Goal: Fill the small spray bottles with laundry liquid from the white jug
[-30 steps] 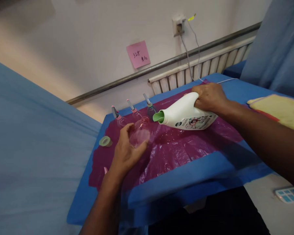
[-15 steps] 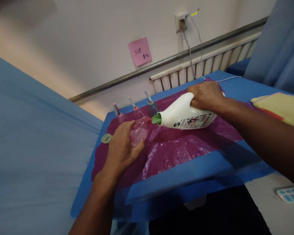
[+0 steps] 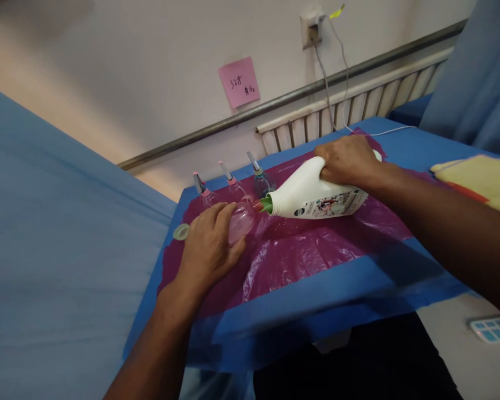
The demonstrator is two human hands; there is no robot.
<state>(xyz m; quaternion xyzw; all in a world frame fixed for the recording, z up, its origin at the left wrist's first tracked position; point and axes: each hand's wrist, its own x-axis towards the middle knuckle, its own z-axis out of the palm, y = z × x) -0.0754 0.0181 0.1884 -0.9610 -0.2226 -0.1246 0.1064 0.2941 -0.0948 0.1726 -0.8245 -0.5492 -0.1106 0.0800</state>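
Note:
My left hand is wrapped round a clear pinkish bottle, tilted with its mouth to the right. My right hand grips the handle of a large white jug with a printed label, lying nearly level. The jug's green spout meets the mouth of the clear bottle. Whether liquid flows between them I cannot tell. A pale round cap lies left of my left hand. Behind the held bottle stand a teal spray bottle and two pink-collared spray bottles, one of them in the middle.
A purple plastic sheet covers part of the blue table. Yellow cloth lies at the right. Behind are a radiator, a metal pipe and a socket with cords. A blue curtain hangs at left.
The clear bottle has shifted slightly up and right in my left hand, and its mouth sits closer over the green spout. The jug has barely moved.

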